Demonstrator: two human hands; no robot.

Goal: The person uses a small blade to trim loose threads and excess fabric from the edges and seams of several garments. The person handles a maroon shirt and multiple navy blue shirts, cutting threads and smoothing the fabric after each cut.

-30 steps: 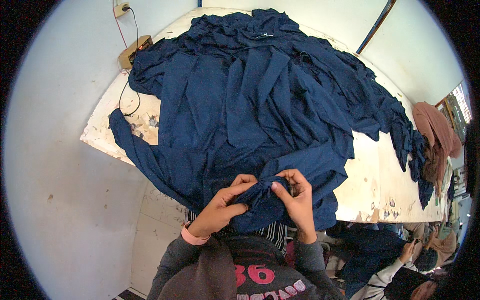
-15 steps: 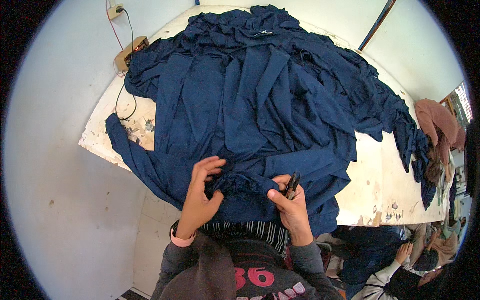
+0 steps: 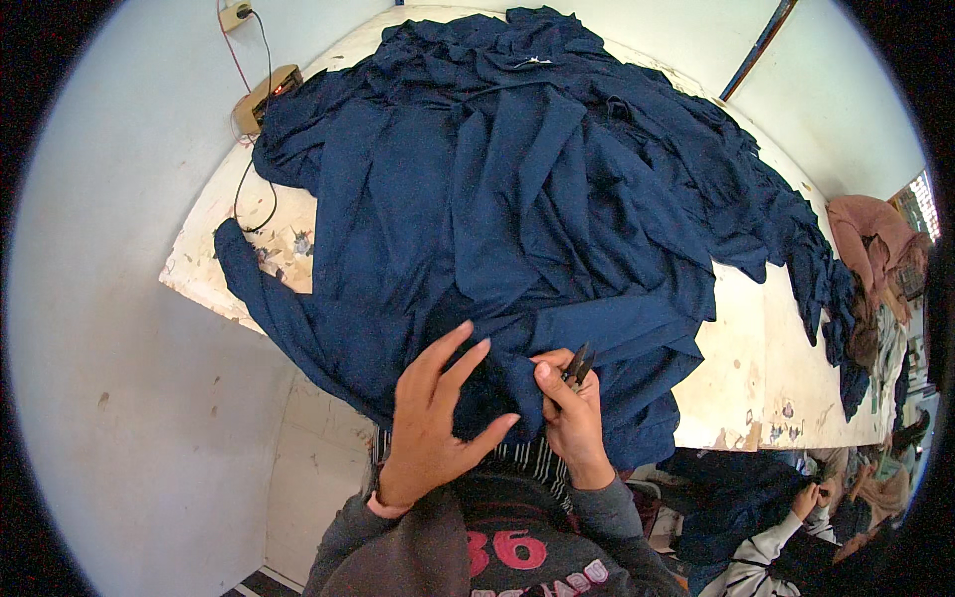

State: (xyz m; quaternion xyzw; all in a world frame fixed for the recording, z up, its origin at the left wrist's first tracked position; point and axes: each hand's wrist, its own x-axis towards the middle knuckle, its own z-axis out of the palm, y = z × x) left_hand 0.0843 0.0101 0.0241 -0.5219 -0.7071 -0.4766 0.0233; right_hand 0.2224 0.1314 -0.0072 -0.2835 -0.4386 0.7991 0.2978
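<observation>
A large heap of crumpled navy fabric [image 3: 418, 189] covers most of the worn white table [image 3: 746, 368]. My left hand [image 3: 438, 418] is open at the front of the pile, fingers spread over a dark bunched section. My right hand [image 3: 567, 408] is closed around small dark thread snips [image 3: 581, 360], their tips pointing up, with its thumb beside a fold of the fabric. Whether it also grips that fold I cannot tell.
A beige device [image 3: 254, 107] and a wall socket [image 3: 237, 15] with cables are at the back left, by white walls. Brown cloth [image 3: 860, 234] is piled at the far right. Below the table's right end, people [image 3: 776, 527] sit with dark cloth.
A second ago both hands pinched bunched fabric. My left hand has let go and spread its fingers. The snips have come into sight in my right hand, and the bunch has loosened.
</observation>
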